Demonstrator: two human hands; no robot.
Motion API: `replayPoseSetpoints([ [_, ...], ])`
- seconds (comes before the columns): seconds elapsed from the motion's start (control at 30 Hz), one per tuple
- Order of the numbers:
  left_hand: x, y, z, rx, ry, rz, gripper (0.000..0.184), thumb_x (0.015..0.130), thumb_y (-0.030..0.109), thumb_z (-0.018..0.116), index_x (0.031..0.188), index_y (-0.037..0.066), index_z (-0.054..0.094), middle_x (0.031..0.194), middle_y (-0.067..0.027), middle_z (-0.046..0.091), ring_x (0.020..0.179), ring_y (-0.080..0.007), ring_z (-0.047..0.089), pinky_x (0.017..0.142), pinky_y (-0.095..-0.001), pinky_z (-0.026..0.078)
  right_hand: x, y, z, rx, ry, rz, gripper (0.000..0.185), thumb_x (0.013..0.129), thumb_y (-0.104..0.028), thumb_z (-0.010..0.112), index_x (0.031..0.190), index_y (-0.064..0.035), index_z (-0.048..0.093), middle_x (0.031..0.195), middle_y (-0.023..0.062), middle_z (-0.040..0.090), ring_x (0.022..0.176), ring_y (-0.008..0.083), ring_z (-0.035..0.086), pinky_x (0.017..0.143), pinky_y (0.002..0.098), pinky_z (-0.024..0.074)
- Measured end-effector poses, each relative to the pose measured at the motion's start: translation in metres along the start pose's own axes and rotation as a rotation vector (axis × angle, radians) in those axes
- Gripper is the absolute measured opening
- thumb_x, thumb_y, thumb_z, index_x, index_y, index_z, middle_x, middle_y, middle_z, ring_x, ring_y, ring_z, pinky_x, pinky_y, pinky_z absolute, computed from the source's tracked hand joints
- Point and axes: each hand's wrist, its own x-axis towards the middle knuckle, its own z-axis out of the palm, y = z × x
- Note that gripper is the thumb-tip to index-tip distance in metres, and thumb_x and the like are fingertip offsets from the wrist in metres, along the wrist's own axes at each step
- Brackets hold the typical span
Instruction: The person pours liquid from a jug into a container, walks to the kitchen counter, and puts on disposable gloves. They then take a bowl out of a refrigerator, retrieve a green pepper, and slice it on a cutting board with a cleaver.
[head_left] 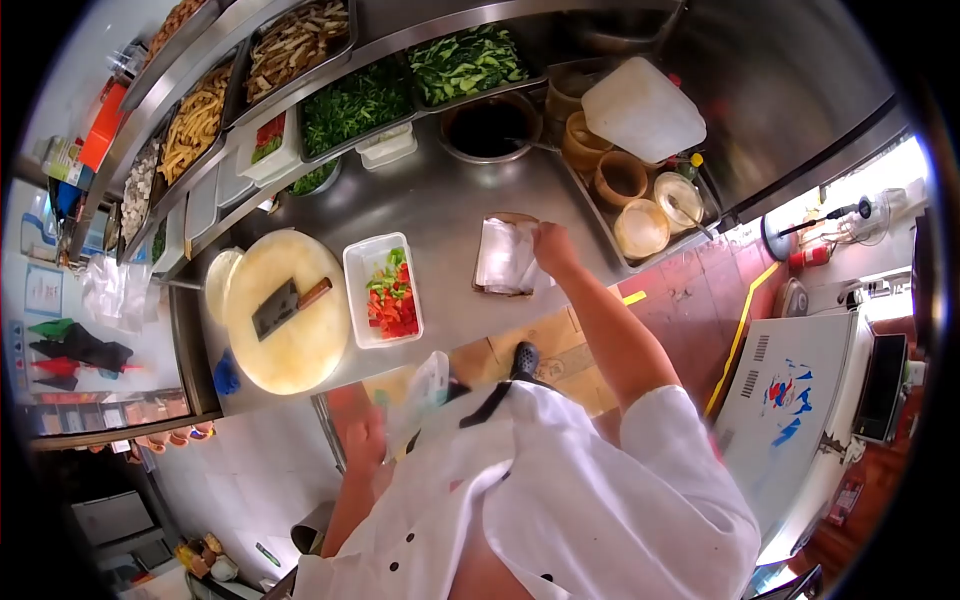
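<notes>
There were two hands: one left hand point(365, 440) and one right hand point(553, 250). Counted on one counter point(450, 205) were one cleaver point(275, 312), one large round board point(290, 358), one box of chopped peppers point(366, 262), one flat white bundle point(508, 258) and one bowl of dark liquid point(492, 158). Two large trays of greens point(490, 95), one white slab point(645, 110) and at least five pots point(601, 172) also showed.

From my distance I see the grey steel counter point(450, 200), which carries a round cream chopping board point(285, 350), a white rectangular plastic box point(360, 262), a brown-edged white bundle point(505, 258) and a rectangular metal tray point(632, 264).
</notes>
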Motion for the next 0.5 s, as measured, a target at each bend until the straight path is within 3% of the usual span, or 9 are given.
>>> replayPoseSetpoints([
  [0.07, -0.004, 0.006, 0.000, 0.006, 0.011, 0.013, 0.038, 0.099, 0.031, 0.051, 0.081, -0.001, 0.063, 0.069, -0.0157, 0.060, 0.068, -0.0245, 0.059, 0.065, -0.0421, 0.044, -0.002, -0.017, -0.027, -0.046, 0.056, -0.099, 0.032, 0.093, -0.032, 0.065, 0.088, -0.0005, 0.067, 0.081, 0.0216, 0.068, 0.077, 0.0388, 0.066, 0.069, 0.0478, 0.0511],
  [0.17, -0.003, 0.008, -0.001, -0.016, 0.003, -0.043, 0.039, 0.099, 0.031, 0.051, 0.081, -0.001, 0.062, 0.068, -0.0132, 0.058, 0.067, -0.0202, 0.056, 0.064, -0.0396, 0.043, -0.007, -0.054, -0.088, 0.296, -0.180, 0.200, 0.042, 0.094, -0.042, 0.066, 0.084, -0.0018, 0.066, 0.069, 0.0092, 0.062, 0.064, 0.0230, 0.059, 0.059, 0.0389, 0.0468],
  [0.27, 0.001, 0.001, -0.003, -0.107, -0.019, -0.045, 0.040, 0.100, 0.032, 0.051, 0.081, -0.002, 0.061, 0.066, -0.0105, 0.055, 0.067, -0.0156, 0.052, 0.063, -0.0368, 0.042, -0.008, -0.048, -0.097, 0.610, -0.226, 0.336, 0.048, 0.097, -0.050, 0.062, 0.083, -0.0034, 0.064, 0.068, 0.0005, 0.053, 0.064, 0.0125, 0.050, 0.056, 0.0317, 0.0408],
  [0.37, 0.009, -0.012, -0.005, -0.163, -0.038, 0.008, 0.042, 0.100, 0.033, 0.051, 0.081, -0.003, 0.060, 0.065, -0.0094, 0.053, 0.067, -0.0129, 0.050, 0.062, -0.0356, 0.042, -0.004, -0.019, -0.086, 0.803, -0.152, 0.453, 0.050, 0.099, -0.051, 0.056, 0.088, -0.0028, 0.065, 0.073, 0.0009, 0.056, 0.069, 0.0119, 0.051, 0.059, 0.0292, 0.0406],
  [0.47, 0.018, -0.022, -0.007, -0.202, -0.019, 0.088, 0.045, 0.101, 0.035, 0.050, 0.080, -0.003, 0.060, 0.065, -0.0107, 0.054, 0.066, -0.0140, 0.051, 0.062, -0.0361, 0.042, -0.004, 0.002, -0.085, 0.744, -0.095, 0.496, 0.045, 0.101, -0.046, 0.054, 0.102, -0.0020, 0.064, 0.081, 0.0066, 0.062, 0.077, 0.0177, 0.060, 0.068, 0.0326, 0.0473],
  [0.5, 0.021, -0.023, -0.008, -0.216, -0.007, 0.117, 0.045, 0.101, 0.035, 0.050, 0.080, -0.003, 0.061, 0.065, -0.0115, 0.055, 0.065, -0.0149, 0.052, 0.062, -0.0365, 0.042, 0.006, 0.028, -0.074, 0.415, -0.101, 0.380, 0.044, 0.100, -0.044, 0.054, 0.109, -0.0021, 0.063, 0.087, 0.0102, 0.064, 0.083, 0.0223, 0.062, 0.073, 0.0347, 0.0488],
])
